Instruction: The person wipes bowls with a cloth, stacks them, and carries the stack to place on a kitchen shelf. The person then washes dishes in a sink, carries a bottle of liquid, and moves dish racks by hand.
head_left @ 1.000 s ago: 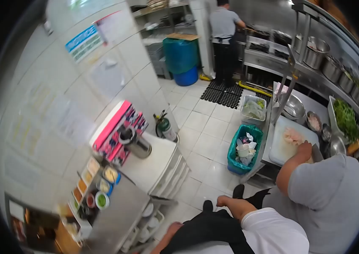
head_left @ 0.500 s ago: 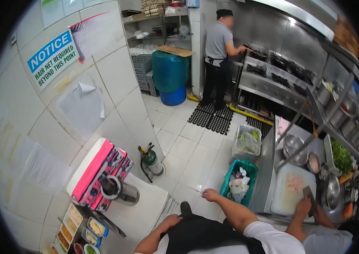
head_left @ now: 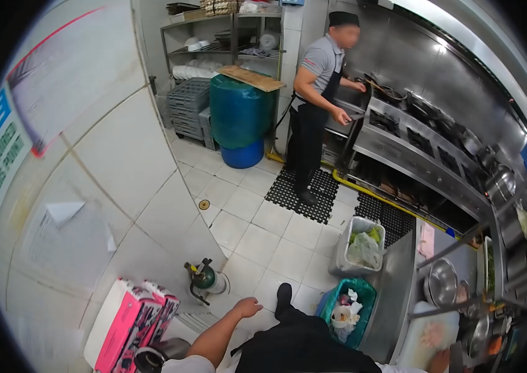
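Left hand (head_left: 248,307): 1, bare, in front of the body over the tiled floor; fingers part-extended and lightly bent, a moderate spread, nothing seen in them. Touching nothing visible; nearest item, the green gas cylinder (head_left: 217,281), upright on the floor by the wall

Right hand: out of view; finger state cannot be told

Shoe (head_left: 284,293): 1, dark, ahead of the black apron (head_left: 300,348), a pose that suggests a stride

Wearer's left side: pink cooler (head_left: 117,332), with a metal pitcher (head_left: 163,355) beside it

Wearer's right side: green-lined bin (head_left: 370,304) with refuse; just beyond it, a clear tub (head_left: 340,253) with leafy scraps in a bag. Farther right, a white cutting board (head_left: 417,318) with pale pieces of food (head_left: 435,334); a co-worker's hand (head_left: 440,360) beside a blade (head_left: 456,358)

Far end: 1 person (head_left: 319,71) at the stove (head_left: 400,146), standing by the black perforated mat (head_left: 328,196)

Handling notes, as judged: short, level steps suit the tiles; feet best kept off the bin and the mat edge; left arm best held in, away from the cylinder; right elbow best tucked clear of the co-worker's blade
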`<move>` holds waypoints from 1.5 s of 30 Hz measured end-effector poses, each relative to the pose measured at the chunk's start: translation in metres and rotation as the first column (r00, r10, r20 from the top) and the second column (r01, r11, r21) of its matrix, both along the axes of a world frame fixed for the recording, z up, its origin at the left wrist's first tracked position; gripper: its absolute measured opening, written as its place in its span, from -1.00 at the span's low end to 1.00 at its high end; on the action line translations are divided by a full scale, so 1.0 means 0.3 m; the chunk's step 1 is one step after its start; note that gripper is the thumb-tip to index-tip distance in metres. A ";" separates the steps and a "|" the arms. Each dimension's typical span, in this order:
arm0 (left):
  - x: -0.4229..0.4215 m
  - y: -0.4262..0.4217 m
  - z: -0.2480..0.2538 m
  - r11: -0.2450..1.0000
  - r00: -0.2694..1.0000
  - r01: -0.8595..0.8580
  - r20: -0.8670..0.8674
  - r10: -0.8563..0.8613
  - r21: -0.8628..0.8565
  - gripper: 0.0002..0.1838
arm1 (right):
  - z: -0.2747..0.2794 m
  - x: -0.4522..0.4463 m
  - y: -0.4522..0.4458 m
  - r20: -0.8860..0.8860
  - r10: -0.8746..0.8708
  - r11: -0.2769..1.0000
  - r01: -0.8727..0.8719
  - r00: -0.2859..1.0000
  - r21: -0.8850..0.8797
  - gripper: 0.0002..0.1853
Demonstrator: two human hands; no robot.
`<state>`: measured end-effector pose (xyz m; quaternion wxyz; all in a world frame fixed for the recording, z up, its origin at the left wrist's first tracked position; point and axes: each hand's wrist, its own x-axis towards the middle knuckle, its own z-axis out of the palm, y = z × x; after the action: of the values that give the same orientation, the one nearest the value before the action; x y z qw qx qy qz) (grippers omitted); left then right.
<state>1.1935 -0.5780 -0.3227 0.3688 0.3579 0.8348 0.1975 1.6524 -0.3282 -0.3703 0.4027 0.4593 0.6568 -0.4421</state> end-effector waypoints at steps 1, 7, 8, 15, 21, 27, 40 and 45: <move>-0.047 0.025 -0.030 0.996 0.996 0.085 -0.012 -0.086 -0.037 -0.51 | -0.013 -0.058 0.024 0.002 0.042 0.999 -0.042 0.999 -0.005 -0.74; -0.276 0.075 -0.106 0.937 0.963 0.245 -0.047 -0.264 -0.248 -0.59 | -0.092 -0.562 0.433 -0.180 0.629 0.777 -0.601 0.756 0.188 -0.80; -0.300 0.043 -0.172 0.923 0.944 0.288 -0.090 -0.319 -0.255 -0.59 | -0.130 -0.679 0.550 -0.198 0.830 0.556 -0.742 0.522 0.374 -0.81; -0.421 -0.077 -0.162 0.957 0.959 0.217 -0.141 -0.246 -0.191 -0.65 | 0.011 -1.697 1.038 -0.418 0.717 0.646 -0.309 0.558 0.698 -0.74; -0.593 -0.017 -0.306 0.826 0.868 -0.184 0.306 0.390 -0.532 -0.64 | 0.180 -2.316 0.802 -0.760 0.363 0.929 -0.140 0.539 0.343 -0.69; -1.076 0.252 -0.352 0.888 0.954 -0.036 0.247 0.167 -0.459 -0.50 | 0.243 -2.395 0.755 -0.458 0.158 0.951 -0.260 0.875 -0.169 -0.64; -2.008 0.752 0.055 0.967 0.967 -0.253 0.021 0.253 -0.008 -0.52 | 0.204 -2.720 1.119 -0.245 -0.525 0.849 0.481 0.815 -0.219 -0.62; -2.114 0.537 -0.106 0.991 0.995 0.040 -0.089 -0.051 -0.125 -0.59 | 0.274 -3.203 1.257 -0.584 -0.257 0.952 0.304 0.770 -0.017 -0.66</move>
<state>0.5593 -0.4170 -0.3545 0.3557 0.3622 0.8531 0.1202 0.6915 0.0489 -0.2882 0.0945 0.4109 0.6889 -0.5897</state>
